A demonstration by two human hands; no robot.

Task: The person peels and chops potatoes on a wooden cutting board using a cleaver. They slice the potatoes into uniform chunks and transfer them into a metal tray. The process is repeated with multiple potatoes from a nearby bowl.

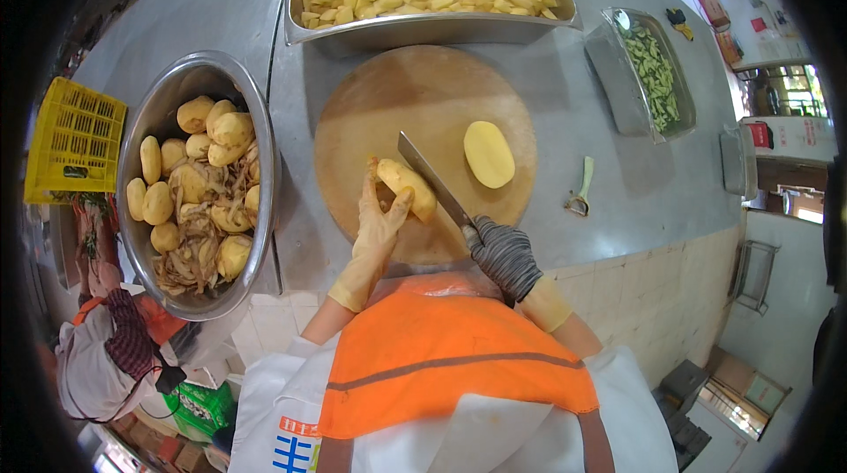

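Observation:
My left hand (380,218), in a pale rubber glove, grips a peeled potato piece (407,187) on the round wooden chopping board (370,102). In my right hand (504,254), which wears a grey striped knit glove over a rubber one, is the handle of a knife. Its steel blade (433,175) slants up and left, close along the right side of the held potato; whether it touches cannot be told. A potato half (490,154) lies cut face up at the board's right, apart from both hands.
Behind the board stands a steel pan (423,26) of potato chunks. A steel bowl (265,208) at left holds peeled potatoes and peelings. To the right are a peeler (582,188) and a container (609,76) of cut green vegetable. Another person (106,354) works beyond a yellow crate (73,142).

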